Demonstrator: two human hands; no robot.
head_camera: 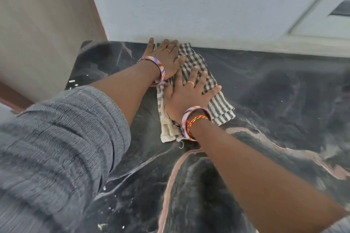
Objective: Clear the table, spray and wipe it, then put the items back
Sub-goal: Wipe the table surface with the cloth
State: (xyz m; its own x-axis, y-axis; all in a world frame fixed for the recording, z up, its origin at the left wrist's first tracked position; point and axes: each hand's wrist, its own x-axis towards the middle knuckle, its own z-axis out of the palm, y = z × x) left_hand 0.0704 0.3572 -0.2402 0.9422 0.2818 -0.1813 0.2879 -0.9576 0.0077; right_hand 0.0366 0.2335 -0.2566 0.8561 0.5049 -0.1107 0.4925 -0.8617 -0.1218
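Note:
A folded grey-and-white checked cloth [217, 100] lies on the black marble table [274, 100], near its far edge by the wall. My left hand [166, 58] presses flat on the cloth's far end, fingertips touching the wall. My right hand [189, 92] presses flat on the cloth's middle, fingers spread. Both wrists wear coloured bangles. The picture is blurred by motion.
A pale blue wall [189, 5] runs along the table's far edge. A beige panel with a brown edge [47, 24] stands at the left. White crumbs [72, 81] dot the table's left side and near edge. A window frame [331, 15] is at the upper right.

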